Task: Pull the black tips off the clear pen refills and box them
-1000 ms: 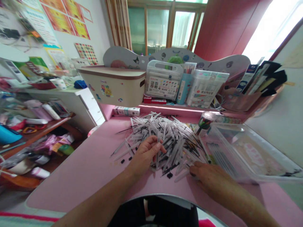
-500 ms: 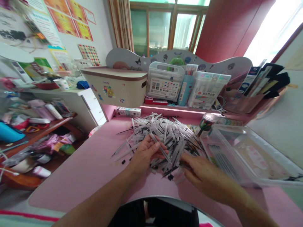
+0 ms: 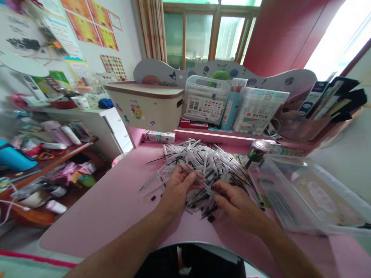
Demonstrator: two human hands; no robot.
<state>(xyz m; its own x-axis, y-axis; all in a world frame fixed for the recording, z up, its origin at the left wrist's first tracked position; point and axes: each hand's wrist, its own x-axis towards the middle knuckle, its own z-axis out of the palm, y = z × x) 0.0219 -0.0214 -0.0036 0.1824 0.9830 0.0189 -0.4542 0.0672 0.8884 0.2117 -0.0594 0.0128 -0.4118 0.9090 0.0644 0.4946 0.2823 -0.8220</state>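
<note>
My left hand (image 3: 177,190) is closed, thumb and fingers pinching a translucent pen barrel (image 3: 197,178) that slants down to the right. At the lower end of that barrel is my right hand (image 3: 238,202), its thumb and fingertips pressed together. Whatever its fingertips pinch is too small to make out. Beneath and behind both hands spreads a big heap of pen parts (image 3: 199,152), whitish tubes mixed with thin dark refills. A small black cap-like piece (image 3: 211,218) lies at the heap's front edge, and another dark bit (image 3: 153,198) lies to the left.
A clear plastic bin (image 3: 292,173) on the right holds a row of pens (image 3: 276,199). A can-shaped holder (image 3: 257,150) stands behind it. The raised shelf carries a lidded beige box (image 3: 150,112), marker cases (image 3: 205,102) and a pen holder (image 3: 307,125). The pink desktop (image 3: 110,208) extends left.
My right hand has moved up and left from the heap's right edge to the lower end of the barrel. My left hand keeps its pinch on the barrel. The view has shifted slightly.
</note>
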